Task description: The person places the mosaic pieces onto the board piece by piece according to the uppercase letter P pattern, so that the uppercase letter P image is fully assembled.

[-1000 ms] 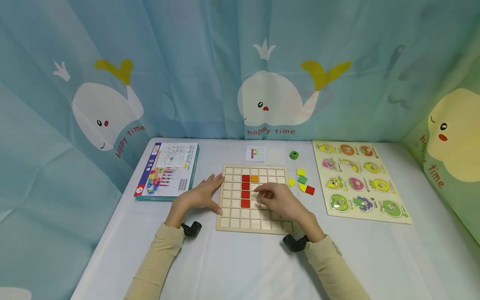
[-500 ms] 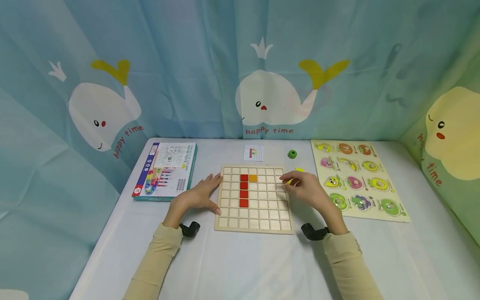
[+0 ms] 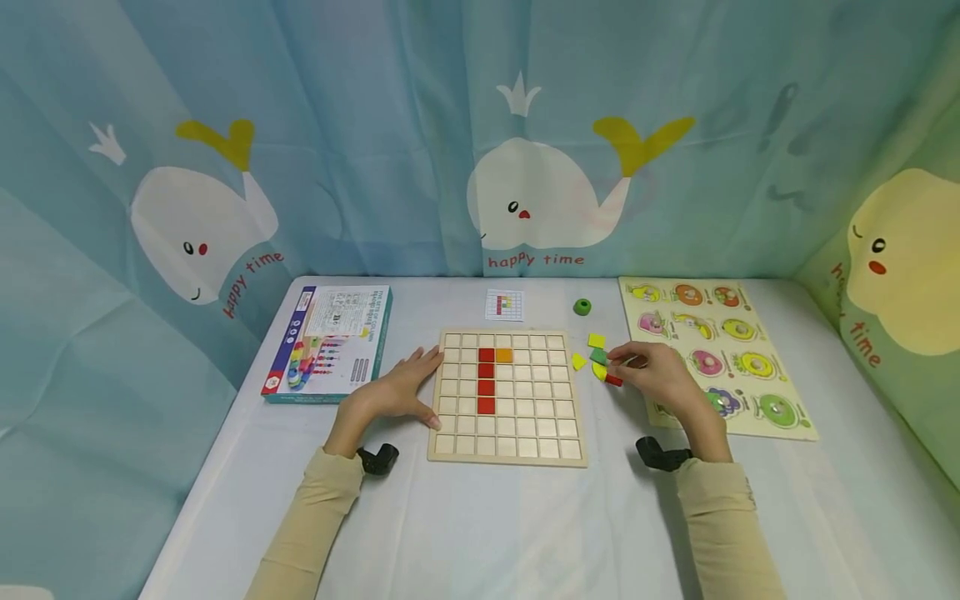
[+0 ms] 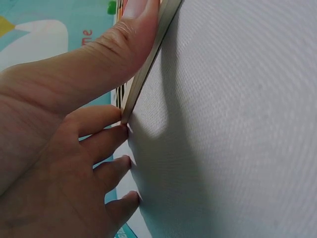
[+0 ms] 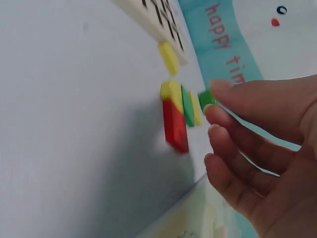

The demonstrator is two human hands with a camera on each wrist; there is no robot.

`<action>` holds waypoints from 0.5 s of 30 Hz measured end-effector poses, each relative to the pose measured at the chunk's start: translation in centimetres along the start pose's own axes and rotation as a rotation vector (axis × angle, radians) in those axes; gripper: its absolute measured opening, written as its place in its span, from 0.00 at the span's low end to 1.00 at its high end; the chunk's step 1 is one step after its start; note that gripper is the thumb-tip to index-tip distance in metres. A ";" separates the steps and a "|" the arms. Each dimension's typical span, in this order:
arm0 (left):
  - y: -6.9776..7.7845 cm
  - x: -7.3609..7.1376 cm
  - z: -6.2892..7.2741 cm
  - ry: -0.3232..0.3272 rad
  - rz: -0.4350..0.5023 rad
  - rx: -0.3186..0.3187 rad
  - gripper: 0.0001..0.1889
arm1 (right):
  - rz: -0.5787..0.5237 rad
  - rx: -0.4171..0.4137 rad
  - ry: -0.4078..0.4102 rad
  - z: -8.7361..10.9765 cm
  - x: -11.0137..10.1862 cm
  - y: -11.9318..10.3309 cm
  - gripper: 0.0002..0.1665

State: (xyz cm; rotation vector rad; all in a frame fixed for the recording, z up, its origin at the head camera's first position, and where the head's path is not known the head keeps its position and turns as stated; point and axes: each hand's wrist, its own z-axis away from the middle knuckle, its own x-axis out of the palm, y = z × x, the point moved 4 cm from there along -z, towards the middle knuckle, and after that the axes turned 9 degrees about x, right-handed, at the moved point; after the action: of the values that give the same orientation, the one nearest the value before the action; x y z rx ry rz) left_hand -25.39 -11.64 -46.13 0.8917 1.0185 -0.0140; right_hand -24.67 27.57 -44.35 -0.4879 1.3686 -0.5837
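Right hand from board to tiles — “happy time” on curtain

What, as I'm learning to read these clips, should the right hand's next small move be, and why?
The right hand should probably pinch the green tile: it appears to hold nothing and is right beside that tile, while the board has many bare cells and the left hand rests at its edge.
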 end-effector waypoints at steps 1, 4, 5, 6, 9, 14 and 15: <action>0.0 0.0 0.0 -0.001 0.002 -0.003 0.61 | 0.004 0.008 -0.004 -0.1 -0.1 0.3 0.13; 0.0 0.0 0.1 0.004 0.007 -0.011 0.61 | 0.001 0.031 -0.024 -0.2 -0.1 1.0 0.14; 0.0 0.0 0.1 0.004 0.010 -0.013 0.61 | 0.000 0.039 -0.029 -0.2 0.0 1.3 0.14; 0.0 0.0 0.1 0.005 0.013 -0.015 0.61 | -0.005 0.046 -0.033 -0.2 0.0 1.5 0.14; 0.1 0.0 0.1 0.010 0.019 -0.014 0.61 | -0.014 0.050 -0.039 -0.3 0.1 2.1 0.16; 0.2 0.0 0.2 0.007 0.020 -0.012 0.61 | -0.012 0.045 -0.050 -0.5 0.2 2.6 0.18; 0.2 0.0 0.2 0.007 0.020 -0.012 0.61 | -0.006 0.046 -0.053 -0.5 0.2 2.6 0.18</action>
State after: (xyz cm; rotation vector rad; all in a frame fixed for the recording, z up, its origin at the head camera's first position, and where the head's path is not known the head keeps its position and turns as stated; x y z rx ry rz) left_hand -25.16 -11.60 -45.95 0.8912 1.0152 0.0117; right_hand -24.91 29.41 -46.22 -0.4674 1.3004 -0.6024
